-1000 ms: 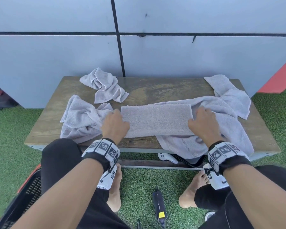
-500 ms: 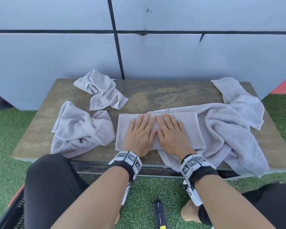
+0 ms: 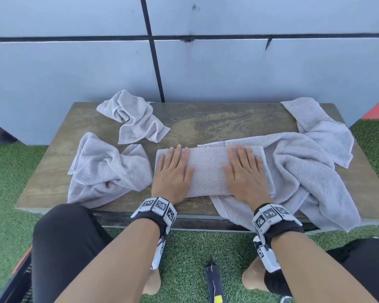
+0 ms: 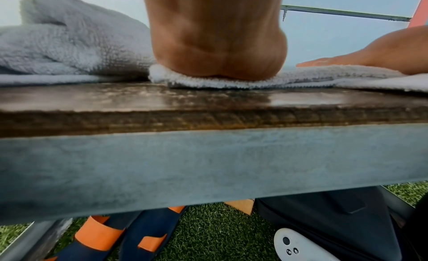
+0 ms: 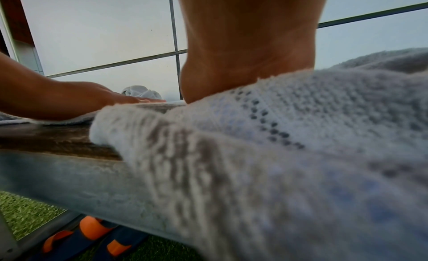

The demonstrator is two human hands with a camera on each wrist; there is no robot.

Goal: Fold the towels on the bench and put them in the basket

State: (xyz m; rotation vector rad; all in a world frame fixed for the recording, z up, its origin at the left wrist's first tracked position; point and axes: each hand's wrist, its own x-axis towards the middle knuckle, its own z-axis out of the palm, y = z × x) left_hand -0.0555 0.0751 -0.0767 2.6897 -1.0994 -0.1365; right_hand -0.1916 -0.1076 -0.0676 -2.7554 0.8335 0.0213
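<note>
A folded grey towel (image 3: 208, 169) lies in a flat strip at the front middle of the wooden bench (image 3: 206, 123). My left hand (image 3: 173, 169) presses flat on its left end, fingers straight. On the strip's right end my right hand (image 3: 245, 171) lies flat too. The left wrist view shows my left palm heel (image 4: 217, 60) on the folded towel (image 4: 231, 80). A large loose towel (image 3: 311, 171) spreads at the right, partly under the folded one, and hangs over the front edge. Two crumpled towels sit at the left (image 3: 105, 169) and the back left (image 3: 134, 117). A dark basket (image 3: 15, 281) shows at the bottom left.
A pale panelled wall (image 3: 206, 73) stands right behind the bench. Green artificial grass (image 3: 188, 259) covers the ground. A small dark device (image 3: 214, 283) lies on the grass between my feet. Blue and orange sandals (image 4: 115, 234) and a white controller (image 4: 298, 246) lie under the bench.
My two hands were side by side at the middle of the folded towel half a second ago. They have slid apart to its two ends, still flat on it.
</note>
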